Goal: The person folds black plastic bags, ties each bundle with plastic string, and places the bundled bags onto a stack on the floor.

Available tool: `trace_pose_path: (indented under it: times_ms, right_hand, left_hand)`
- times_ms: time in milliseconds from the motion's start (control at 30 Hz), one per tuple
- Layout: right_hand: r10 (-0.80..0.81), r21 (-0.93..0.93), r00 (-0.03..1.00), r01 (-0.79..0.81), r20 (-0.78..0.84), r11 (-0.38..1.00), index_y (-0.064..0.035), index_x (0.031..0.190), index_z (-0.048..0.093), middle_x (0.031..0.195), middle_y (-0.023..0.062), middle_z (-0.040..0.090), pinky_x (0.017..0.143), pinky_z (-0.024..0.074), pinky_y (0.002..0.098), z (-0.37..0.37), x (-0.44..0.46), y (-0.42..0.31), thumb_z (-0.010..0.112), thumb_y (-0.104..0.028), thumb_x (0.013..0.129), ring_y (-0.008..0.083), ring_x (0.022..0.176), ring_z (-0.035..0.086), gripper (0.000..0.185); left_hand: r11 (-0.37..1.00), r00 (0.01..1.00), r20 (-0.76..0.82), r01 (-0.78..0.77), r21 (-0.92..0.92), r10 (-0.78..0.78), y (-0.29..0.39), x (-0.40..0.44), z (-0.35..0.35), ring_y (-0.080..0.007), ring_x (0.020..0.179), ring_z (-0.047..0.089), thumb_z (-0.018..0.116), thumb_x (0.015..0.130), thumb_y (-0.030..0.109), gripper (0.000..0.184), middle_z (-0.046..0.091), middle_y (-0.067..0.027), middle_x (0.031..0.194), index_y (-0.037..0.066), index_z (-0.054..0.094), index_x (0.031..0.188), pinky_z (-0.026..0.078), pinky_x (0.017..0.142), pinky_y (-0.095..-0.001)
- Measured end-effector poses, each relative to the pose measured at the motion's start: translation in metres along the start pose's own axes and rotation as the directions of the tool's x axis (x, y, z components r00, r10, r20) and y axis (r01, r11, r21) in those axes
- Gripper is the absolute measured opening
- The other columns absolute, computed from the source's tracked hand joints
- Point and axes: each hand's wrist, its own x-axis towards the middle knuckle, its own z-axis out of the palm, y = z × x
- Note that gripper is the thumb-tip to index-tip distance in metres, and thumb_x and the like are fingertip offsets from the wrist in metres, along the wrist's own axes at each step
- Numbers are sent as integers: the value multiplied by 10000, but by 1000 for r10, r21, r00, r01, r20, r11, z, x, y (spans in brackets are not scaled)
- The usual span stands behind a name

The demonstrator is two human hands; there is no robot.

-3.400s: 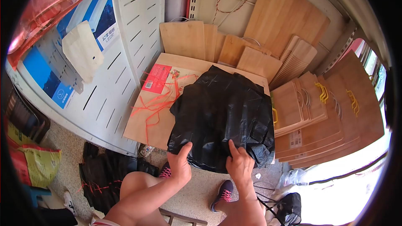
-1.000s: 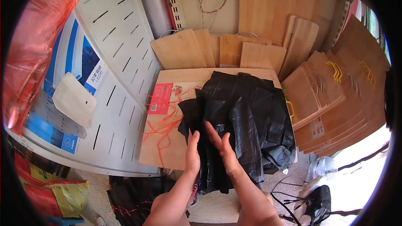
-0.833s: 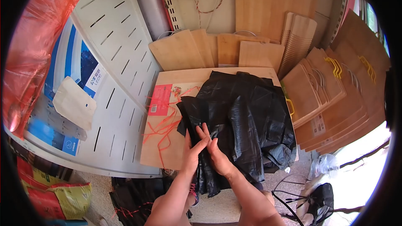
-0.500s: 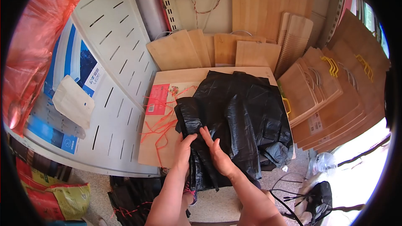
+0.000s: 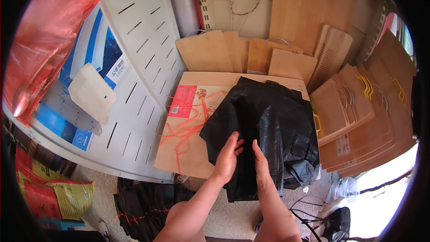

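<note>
Black plastic bags (image 5: 286,116) lie spread in a pile over a light wooden board (image 5: 183,157). Over the front left part of the pile is my left hand (image 5: 227,157), its fingers apart and holding nothing that shows. My right hand (image 5: 261,163) is upright at the front of the pile, thumb up, with its other fingers hidden from view. A dark fold of plastic runs between both hands. Red strings (image 5: 183,134) lie on the board left of the bags, partly over a red label (image 5: 182,101).
Wooden cutting boards (image 5: 293,62) lean at the back, and more with yellow handles (image 5: 345,103) stand at the right. A white slotted panel (image 5: 139,54) rises at the left. Tied black bundles (image 5: 145,210) lie on the floor. Black cables (image 5: 309,210) are at the lower right.
My hands have moved apart from their close position at the left fold. The folded left part of the top bag now lies opened out to the left. The view has shifted.
</note>
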Motion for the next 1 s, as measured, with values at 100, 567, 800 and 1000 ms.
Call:
trace_pose_path:
  times_ms: [100,567,800,1000]
  right_hand:
    - [-333,-554,943,262,-29,790,18,1459,438,1428,140,525,1082,388,297,8,-9,-2,562,-357,1019,203,1303,499,591]
    - [-783,-886,584,453,213,96,25,1366,506,1418,193,502,951,485,370,-26,-46,-36,586,19,914,282,1223,559,458]
    - [-725,-995,682,91,96,-45,67,1322,522,1089,214,666,797,525,406,-69,-62,-50,680,-147,898,322,906,667,500]
    - [-720,-969,671,-11,175,-246,89,1233,570,993,238,695,803,524,449,-65,-61,-53,668,-266,916,397,910,671,485]
  left_hand:
    - [998,999,34,0,61,-2,-17,3,0,-221,1421,324,448,1028,528,820,232,-130,1626,-41,175,1551,266,1141,-376]
    - [925,997,-49,-44,378,67,-34,3,24,-350,1441,306,659,926,475,846,206,-237,1590,-22,307,1513,277,1171,-407]
    - [503,885,141,-377,778,444,-36,-31,48,-369,1415,344,701,921,354,702,324,-264,1506,-9,400,1441,331,1142,-433]
    - [370,720,80,-445,816,689,-6,-20,29,-316,954,629,629,887,-24,289,566,-183,1173,18,595,1170,529,803,-375]
